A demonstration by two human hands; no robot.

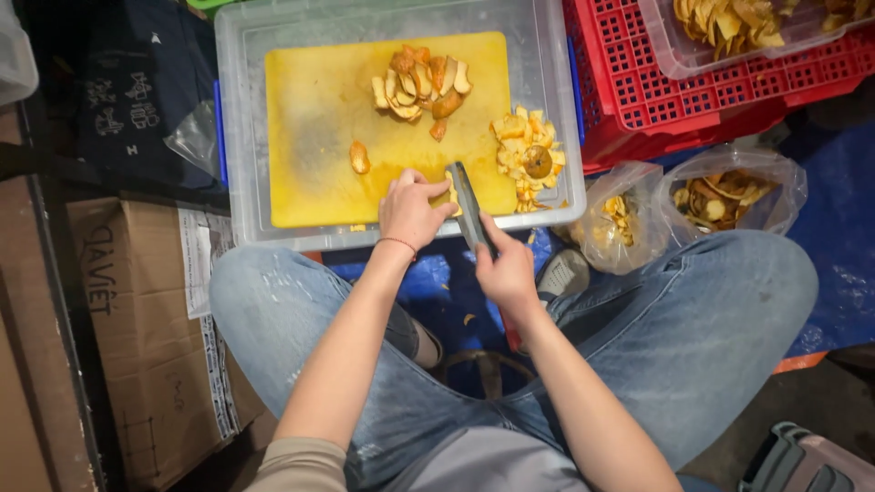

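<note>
Clear bin (239, 109) upside down, yellow board (319, 109) on top as landmark. Red crate (656, 91) right of board, clear tub of peels on it. Two bags of peels (729, 196) lower right of board. Peel pile (421, 84) at board's top centre, cut bits (527, 150) off its right edge. Right hand (507, 271) below board's near edge, fingers wrapped on knife (467, 205). Left hand (410, 210) at near edge, fingers pinning fruit piece (444, 196) against the blade.
</note>
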